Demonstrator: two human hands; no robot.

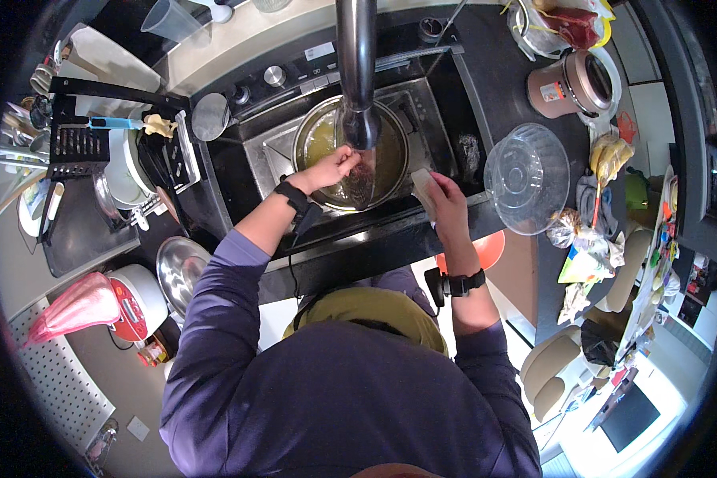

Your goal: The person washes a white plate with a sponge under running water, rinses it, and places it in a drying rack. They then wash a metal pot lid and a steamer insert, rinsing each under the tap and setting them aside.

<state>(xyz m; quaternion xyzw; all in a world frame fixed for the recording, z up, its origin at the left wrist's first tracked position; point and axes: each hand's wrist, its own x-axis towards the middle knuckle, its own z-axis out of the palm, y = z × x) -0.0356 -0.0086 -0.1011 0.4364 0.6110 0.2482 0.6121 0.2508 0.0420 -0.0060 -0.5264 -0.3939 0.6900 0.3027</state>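
Over a round metal pot (pixel 299 134) of yellowish-green liquid, my left hand (pixel 334 167) has its fingers pinched together beside the lower end of the dark faucet (pixel 357 66). A dark, mesh-like shape (pixel 360 186) shows just below those fingers; whether I hold it cannot be told. The pot stands in the black sink (pixel 224 179). To the right of the pot, at the sink's front edge, my right hand (pixel 445 200) grips a pale, flat, cloth-like piece (pixel 423 190) between thumb and fingers.
A clear plastic bowl (pixel 529 179) sits right of the sink, with a brown lidded container (pixel 567 83) behind it. Leftward are a dish rack (pixel 182 149), a steel lid (pixel 182 269) and a red-and-white rice cooker (pixel 134 305). An orange basin (pixel 487 250) is below the counter.
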